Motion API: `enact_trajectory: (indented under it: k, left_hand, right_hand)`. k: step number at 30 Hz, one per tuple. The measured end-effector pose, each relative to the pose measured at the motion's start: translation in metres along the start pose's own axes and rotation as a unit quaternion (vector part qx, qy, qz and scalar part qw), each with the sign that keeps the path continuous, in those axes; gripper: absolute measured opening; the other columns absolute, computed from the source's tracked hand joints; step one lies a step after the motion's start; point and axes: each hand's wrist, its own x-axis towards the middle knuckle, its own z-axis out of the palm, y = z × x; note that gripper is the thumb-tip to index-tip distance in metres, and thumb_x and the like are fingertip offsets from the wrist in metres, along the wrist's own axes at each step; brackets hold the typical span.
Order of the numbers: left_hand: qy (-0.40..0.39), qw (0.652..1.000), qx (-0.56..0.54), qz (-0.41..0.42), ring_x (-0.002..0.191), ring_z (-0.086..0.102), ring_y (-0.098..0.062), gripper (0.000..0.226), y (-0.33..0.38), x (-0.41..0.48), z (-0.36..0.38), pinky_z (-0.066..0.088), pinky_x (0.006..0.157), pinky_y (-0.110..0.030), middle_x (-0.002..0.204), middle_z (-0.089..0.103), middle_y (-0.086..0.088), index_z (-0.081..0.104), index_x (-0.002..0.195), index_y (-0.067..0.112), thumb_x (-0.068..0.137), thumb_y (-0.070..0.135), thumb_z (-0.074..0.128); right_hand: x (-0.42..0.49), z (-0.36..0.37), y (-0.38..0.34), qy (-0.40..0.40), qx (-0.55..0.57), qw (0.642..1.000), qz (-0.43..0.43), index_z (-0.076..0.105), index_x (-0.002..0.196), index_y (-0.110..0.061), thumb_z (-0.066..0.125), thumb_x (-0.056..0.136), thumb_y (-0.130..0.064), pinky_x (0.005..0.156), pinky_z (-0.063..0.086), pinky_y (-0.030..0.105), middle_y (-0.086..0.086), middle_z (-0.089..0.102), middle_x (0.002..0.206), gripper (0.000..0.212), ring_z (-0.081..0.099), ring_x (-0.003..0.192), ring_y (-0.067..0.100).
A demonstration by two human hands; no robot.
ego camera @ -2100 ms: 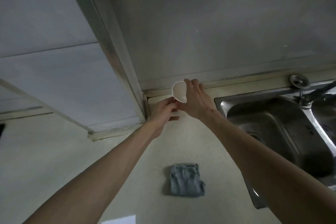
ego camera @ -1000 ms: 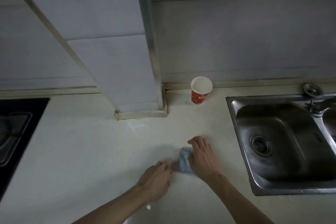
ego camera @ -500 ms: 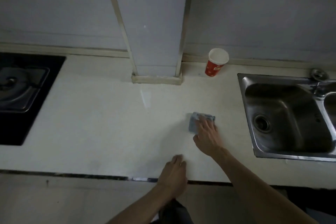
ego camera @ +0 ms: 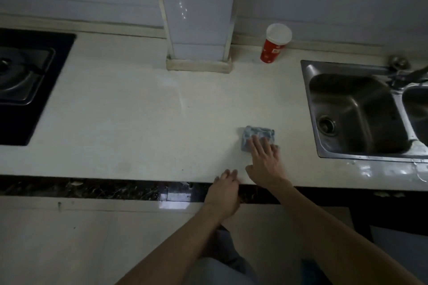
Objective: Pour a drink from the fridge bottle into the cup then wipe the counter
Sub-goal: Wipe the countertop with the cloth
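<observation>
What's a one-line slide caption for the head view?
Right hand presses a blue cloth on the counter beside the sink; left hand at the edge, red paper cup behind.

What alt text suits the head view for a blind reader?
A person's right hand presses a blue cloth flat on a pale counter, while the left hand is at the counter's front edge. A red cup stands by the wall, a sink to the right, a hob to the left.
</observation>
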Motion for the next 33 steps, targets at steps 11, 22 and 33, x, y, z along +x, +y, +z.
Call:
enact_trajectory:
  k: [11, 22, 33]
  left_hand:
    - [-0.009, 1.0, 0.023, -0.006, 0.152, 0.008, -0.026, 0.064, 0.007, -0.008, -0.001, 0.019, 0.121, -0.04, 0.164, 0.012, -0.011, 0.013, 0.156, 0.007, 0.1, 0.015, 0.045]
    - [-0.039, 0.996, 0.077, 0.012, 0.153, 0.002, -0.028, 0.063, 0.002, -0.001, 0.015, 0.012, 0.123, -0.045, 0.166, 0.004, -0.008, 0.016, 0.156, 0.012, 0.1, 0.02, 0.044]
    - [-0.048, 0.995, 0.069, 0.044, 0.139, 0.028, -0.03, 0.062, 0.066, 0.027, -0.006, 0.032, 0.113, -0.044, 0.156, 0.025, -0.012, 0.025, 0.15, 0.003, 0.094, 0.016, 0.05]
  right_hand:
    - [-0.097, 0.039, 0.024, 0.016, -0.006, 0.999, 0.044, 0.003, 0.156, -0.014, 0.054, 0.084, -0.026, 0.121, -0.002, 0.05, 0.008, -0.003, 0.163, 0.089, -0.013, 0.149, 0.03]
    - [-0.11, 0.035, 0.034, -0.022, -0.005, 0.999, 0.049, -0.005, 0.156, -0.016, 0.045, 0.087, -0.028, 0.122, 0.0, 0.049, 0.006, -0.011, 0.163, 0.087, -0.018, 0.148, 0.029]
    - [-0.091, 0.03, 0.055, -0.014, -0.006, 0.998, 0.063, -0.011, 0.154, -0.013, 0.046, 0.086, -0.029, 0.12, -0.011, 0.042, 0.008, -0.017, 0.161, 0.09, -0.02, 0.147, 0.029]
